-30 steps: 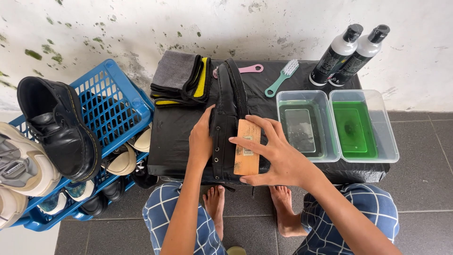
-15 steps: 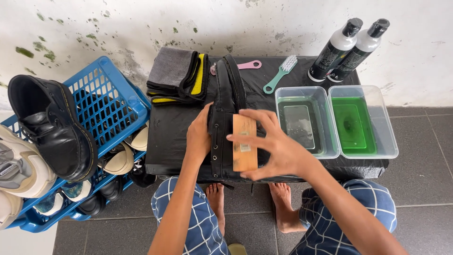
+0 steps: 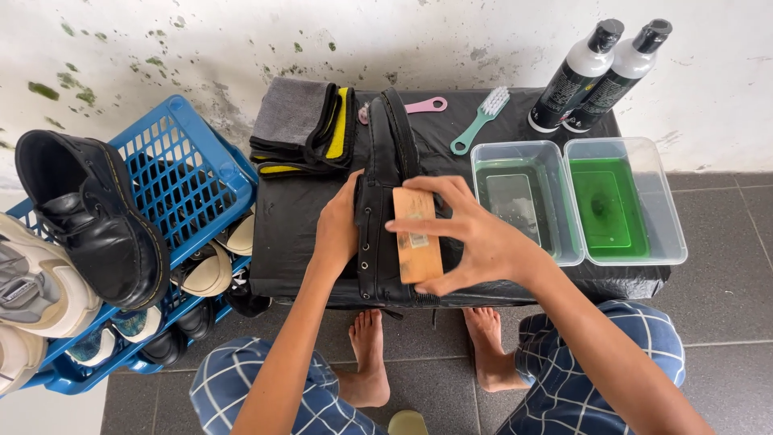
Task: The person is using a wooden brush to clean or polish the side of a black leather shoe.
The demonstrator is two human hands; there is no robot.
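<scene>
A black leather boot [image 3: 390, 153] lies on its side on a low table covered in black plastic [image 3: 298, 234]. My left hand [image 3: 336, 229] presses against the boot's left side near the eyelets and holds it still. My right hand [image 3: 471, 238] grips a wooden-backed brush [image 3: 415, 235] and lays it flat on the boot's upper.
Two clear tubs with green liquid [image 3: 523, 197] [image 3: 624, 201] stand right of the boot, two black-and-white bottles [image 3: 596, 72] behind them. A teal brush [image 3: 480, 119], a pink brush handle [image 3: 425, 105] and folded cloths [image 3: 302, 125] lie at the back. A blue crate of shoes [image 3: 177, 185] stands left.
My right hand has slid the brush a little along the boot's upper while the left hand kept its hold. The view shifted slightly.
</scene>
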